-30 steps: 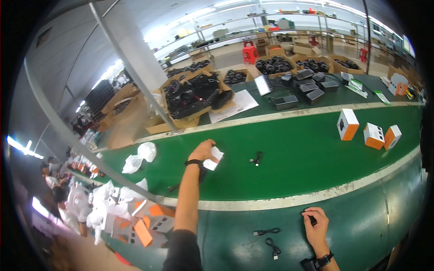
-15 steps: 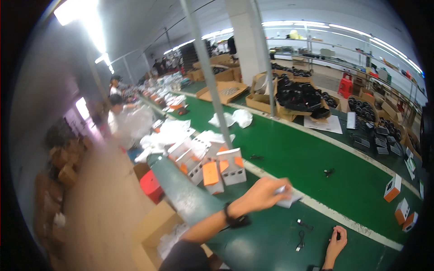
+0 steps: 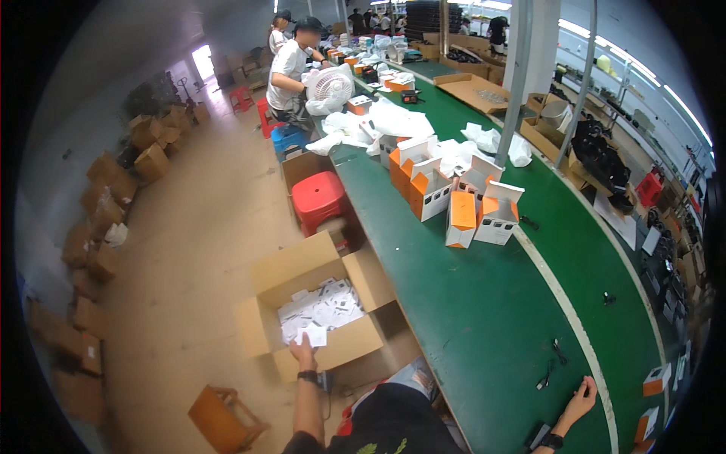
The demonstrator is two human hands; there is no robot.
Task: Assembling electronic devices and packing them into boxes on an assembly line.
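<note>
- The left hand reaches down into an open box on the floor, left of the table.
- Its fingers touch a white card at the near edge of a pile of white cards (I cannot tell if the hand grips it).
- The right hand rests on the table, near and to the right, fingers open and holding nothing.
- Small black cables lie on the table just left of that hand.
- A red stool stands beyond the box.
- Orange and white cartons stand farther along the table.
- A wooden stool sits near the left arm.
</note>
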